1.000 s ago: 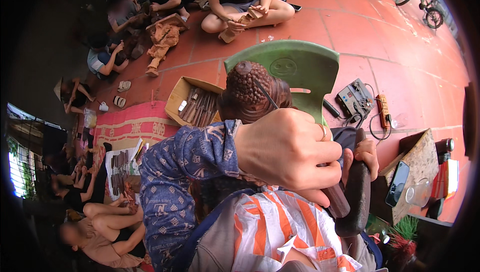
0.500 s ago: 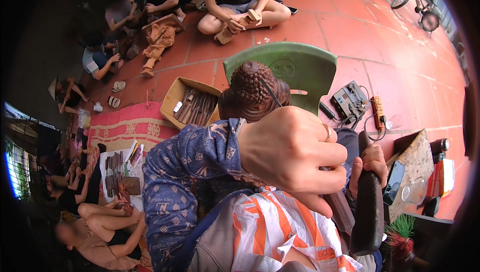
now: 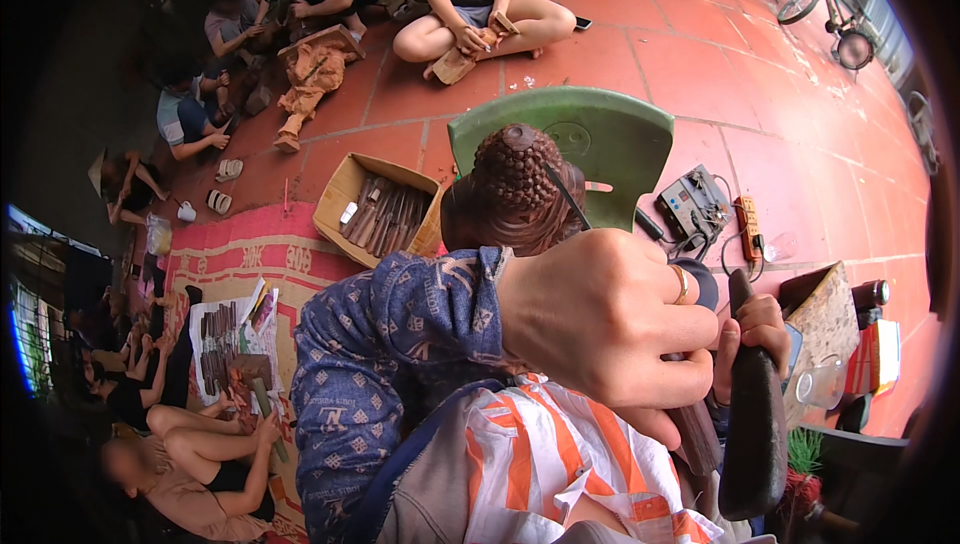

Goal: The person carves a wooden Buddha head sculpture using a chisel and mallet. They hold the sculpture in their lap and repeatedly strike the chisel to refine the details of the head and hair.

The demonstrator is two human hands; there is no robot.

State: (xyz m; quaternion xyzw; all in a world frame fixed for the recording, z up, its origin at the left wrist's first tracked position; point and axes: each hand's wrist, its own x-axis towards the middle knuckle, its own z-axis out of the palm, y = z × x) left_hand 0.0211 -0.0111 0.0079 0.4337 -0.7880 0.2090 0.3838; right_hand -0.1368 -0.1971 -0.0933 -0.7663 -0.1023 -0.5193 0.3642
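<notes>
A dark brown carved wooden head (image 3: 518,189) with rows of small curls stands in front of me. My left hand (image 3: 615,329), back toward me and with a ring on one finger, is closed around a chisel. The chisel's thin dark blade (image 3: 568,199) slants up across the carved head, though where its tip rests I cannot make out. Below the fist its brown wooden handle (image 3: 697,439) sticks out. To the right, my right hand (image 3: 758,332) grips a dark, club-shaped wooden mallet (image 3: 755,439), its broad end hanging beside the chisel handle.
A green plastic chair (image 3: 625,144) is behind the head. Left of it sits a cardboard box (image 3: 330,206) of carving tools. A grey control box (image 3: 690,209) and orange power strip (image 3: 748,229) lie right. A clear cup (image 3: 822,382) is nearby. Several people work around me.
Both my hands have shifted slightly right, still holding the chisel and the mallet. At the lower left, a person now holds up a long tool.
</notes>
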